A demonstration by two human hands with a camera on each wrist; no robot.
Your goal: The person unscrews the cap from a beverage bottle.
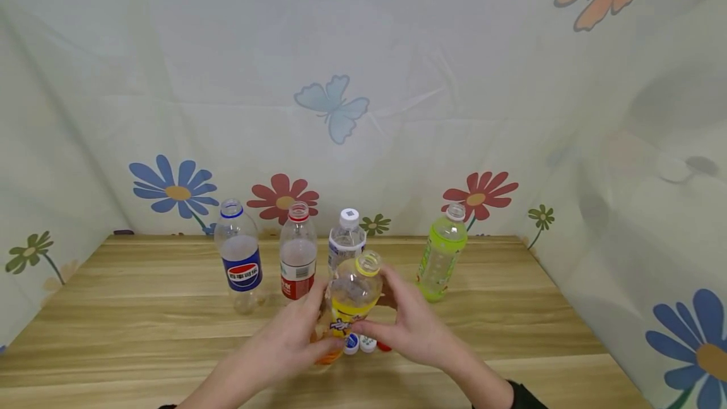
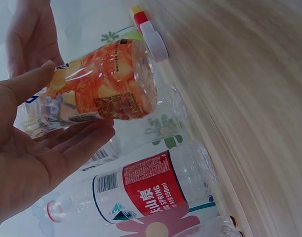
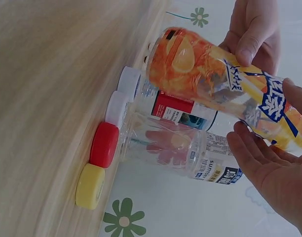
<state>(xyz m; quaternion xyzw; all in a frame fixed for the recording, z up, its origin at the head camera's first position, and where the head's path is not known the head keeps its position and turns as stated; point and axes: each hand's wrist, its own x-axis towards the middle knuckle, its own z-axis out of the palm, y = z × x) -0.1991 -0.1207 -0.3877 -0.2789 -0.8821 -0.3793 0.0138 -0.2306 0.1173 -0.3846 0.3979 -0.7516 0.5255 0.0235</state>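
Left hand (image 1: 296, 334) and right hand (image 1: 407, 328), fingers half-curled, hold a tilted orange bottle (image 1: 348, 313); caps (image 1: 368, 343) sit just right, a green bottle (image 1: 442, 256) far right.

A wood-grain table (image 1: 170, 339) carries four upright bottles: a blue-labelled bottle (image 1: 241, 264) toward its far left corner, a red-labelled bottle (image 1: 298, 254) and a white-capped bottle (image 1: 348, 240) before the far edge's middle, a green-labelled bottle (image 1: 444, 251) toward the far right corner. Farther from that edge, two white caps (image 3: 117, 107), a red cap (image 3: 104, 144) and a yellow cap (image 3: 91, 186) form a row.
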